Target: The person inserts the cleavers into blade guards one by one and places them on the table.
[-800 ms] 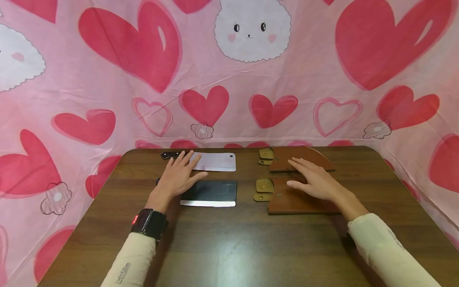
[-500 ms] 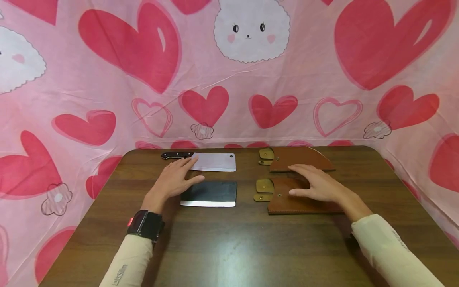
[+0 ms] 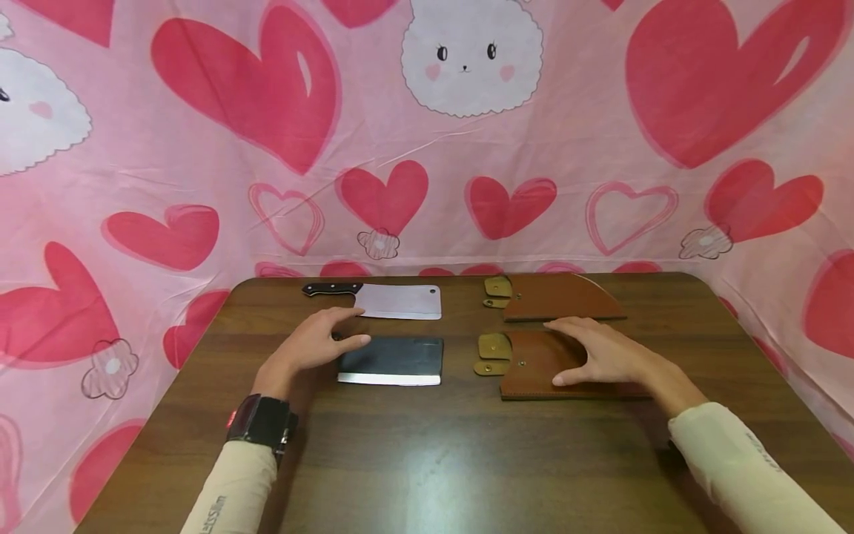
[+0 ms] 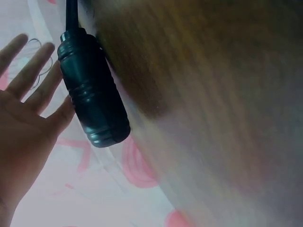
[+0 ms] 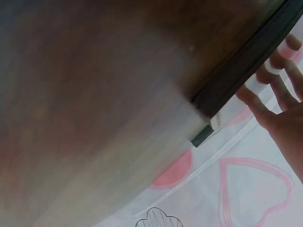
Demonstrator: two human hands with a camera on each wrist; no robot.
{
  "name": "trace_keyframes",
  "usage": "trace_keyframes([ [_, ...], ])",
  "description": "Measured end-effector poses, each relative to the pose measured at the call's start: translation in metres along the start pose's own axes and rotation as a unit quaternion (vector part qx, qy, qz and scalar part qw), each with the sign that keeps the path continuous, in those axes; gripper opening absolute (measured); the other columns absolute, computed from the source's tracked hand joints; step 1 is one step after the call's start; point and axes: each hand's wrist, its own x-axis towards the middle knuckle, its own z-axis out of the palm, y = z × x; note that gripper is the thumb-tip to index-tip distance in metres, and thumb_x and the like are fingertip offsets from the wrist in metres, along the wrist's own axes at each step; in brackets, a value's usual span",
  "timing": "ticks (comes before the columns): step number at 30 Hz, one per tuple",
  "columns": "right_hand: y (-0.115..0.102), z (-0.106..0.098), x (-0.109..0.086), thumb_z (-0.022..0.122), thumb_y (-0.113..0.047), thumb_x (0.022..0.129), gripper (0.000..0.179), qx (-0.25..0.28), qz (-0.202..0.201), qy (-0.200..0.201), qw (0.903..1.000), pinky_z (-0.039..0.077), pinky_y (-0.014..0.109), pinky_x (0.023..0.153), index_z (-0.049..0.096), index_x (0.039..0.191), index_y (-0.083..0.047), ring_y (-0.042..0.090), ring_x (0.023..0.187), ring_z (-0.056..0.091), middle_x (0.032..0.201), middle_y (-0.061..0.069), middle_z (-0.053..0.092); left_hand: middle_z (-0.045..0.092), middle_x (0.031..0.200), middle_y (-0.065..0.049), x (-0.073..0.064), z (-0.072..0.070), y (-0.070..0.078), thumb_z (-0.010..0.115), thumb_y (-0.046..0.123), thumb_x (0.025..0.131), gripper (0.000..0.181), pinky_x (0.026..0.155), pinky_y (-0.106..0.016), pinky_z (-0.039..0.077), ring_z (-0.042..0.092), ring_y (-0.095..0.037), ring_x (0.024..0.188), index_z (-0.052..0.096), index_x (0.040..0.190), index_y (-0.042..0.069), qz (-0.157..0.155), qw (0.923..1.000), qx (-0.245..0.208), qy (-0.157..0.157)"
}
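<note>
A cleaver with a dark blade and bright edge (image 3: 390, 360) lies at the front left of the table. My left hand (image 3: 303, 345) is over its handle end, fingers and thumb spread apart. In the left wrist view, the ribbed black handle (image 4: 92, 90) shows beside those fingers, which are not wrapped round it. Behind lies a second cleaver (image 3: 400, 300) with a pale blade and riveted black handle. At the right, my right hand (image 3: 610, 356) arches over the front brown leather sheath (image 3: 534, 374), covering part of it. The sheath's dark edge (image 5: 241, 64) appears beside loosely bent fingers in the right wrist view.
A second brown leather sheath (image 3: 563, 297) lies behind the front one, near the table's back edge. Both have olive snap straps (image 3: 494, 345) pointing left. The brown wooden table (image 3: 427, 460) meets a pink heart-patterned cloth (image 3: 440, 141) at the back.
My left hand has drawn back toward the front left, uncovering the rear cleaver's handle. My right hand has shifted slightly right and toward the front, its thumb and fingers farther apart. The cleavers and sheaths stay put.
</note>
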Motion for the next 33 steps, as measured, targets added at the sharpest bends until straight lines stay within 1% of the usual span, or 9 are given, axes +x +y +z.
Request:
trace_keyframes([
  [5, 0.002, 0.002, -0.004, 0.078, -0.072, 0.072, 0.102, -0.011, -0.012, -0.003, 0.9999, 0.033, 0.072, 0.101, 0.050, 0.148, -0.009, 0.045, 0.135, 0.042, 0.149, 0.017, 0.048, 0.058, 0.142, -0.014, -0.003, 0.000, -0.006, 0.074, 0.048, 0.090, 0.067, 0.107, -0.060, 0.037, 0.050, -0.035, 0.133, 0.058, 0.143, 0.010, -0.014, 0.9992, -0.037, -0.002],
  [9, 0.004, 0.005, -0.003, 0.078, -0.075, 0.069, 0.104, -0.017, -0.018, -0.009, 0.9996, 0.031, 0.073, 0.102, 0.051, 0.148, -0.012, 0.044, 0.135, 0.042, 0.150, 0.015, 0.048, 0.063, 0.135, -0.014, -0.005, -0.001, -0.011, 0.076, 0.040, 0.090, 0.058, 0.105, -0.060, 0.039, 0.054, -0.036, 0.129, 0.063, 0.136, 0.008, -0.015, 0.9987, -0.048, 0.003],
  [12, 0.005, 0.006, -0.002, 0.078, -0.076, 0.067, 0.106, -0.020, -0.017, -0.013, 0.9996, 0.030, 0.073, 0.102, 0.051, 0.148, -0.013, 0.043, 0.135, 0.041, 0.150, 0.014, 0.047, 0.066, 0.130, -0.014, -0.005, -0.001, -0.014, 0.076, 0.035, 0.091, 0.051, 0.105, -0.059, 0.040, 0.056, -0.037, 0.126, 0.066, 0.132, 0.006, -0.011, 0.9986, -0.053, 0.001],
  [19, 0.005, 0.005, -0.004, 0.080, -0.077, 0.063, 0.113, -0.020, -0.010, -0.028, 0.9993, 0.027, 0.075, 0.102, 0.048, 0.151, -0.013, 0.045, 0.137, 0.038, 0.152, 0.015, 0.044, 0.070, 0.121, -0.016, -0.003, -0.003, -0.020, 0.076, 0.022, 0.091, 0.040, 0.102, -0.059, 0.043, 0.061, -0.038, 0.117, 0.069, 0.126, 0.004, -0.017, 0.9971, -0.074, 0.005],
  [21, 0.005, 0.004, -0.005, 0.080, -0.077, 0.062, 0.115, -0.022, -0.007, -0.034, 0.9992, 0.027, 0.075, 0.102, 0.046, 0.152, -0.014, 0.046, 0.138, 0.037, 0.153, 0.016, 0.043, 0.071, 0.118, -0.015, -0.003, -0.004, -0.022, 0.077, 0.021, 0.090, 0.038, 0.101, -0.059, 0.043, 0.062, -0.037, 0.115, 0.070, 0.125, 0.004, -0.021, 0.9970, -0.074, 0.004],
  [26, 0.004, 0.003, -0.006, 0.081, -0.078, 0.061, 0.118, -0.023, -0.004, -0.043, 0.9988, 0.025, 0.075, 0.104, 0.044, 0.153, -0.014, 0.047, 0.139, 0.035, 0.154, 0.016, 0.041, 0.072, 0.111, -0.012, -0.003, -0.006, -0.028, 0.078, 0.020, 0.089, 0.036, 0.100, -0.058, 0.043, 0.063, -0.034, 0.109, 0.072, 0.122, 0.004, -0.019, 0.9974, -0.070, 0.005],
  [33, 0.002, 0.001, -0.006, 0.085, -0.071, 0.061, 0.119, -0.019, -0.006, -0.057, 0.9982, 0.019, 0.073, 0.108, 0.041, 0.155, -0.012, 0.050, 0.140, 0.033, 0.156, 0.019, 0.039, 0.072, 0.112, -0.012, -0.006, -0.007, -0.043, 0.079, 0.020, 0.088, 0.037, 0.101, -0.057, 0.041, 0.061, -0.033, 0.110, 0.072, 0.121, 0.004, -0.033, 0.9945, -0.099, 0.010],
])
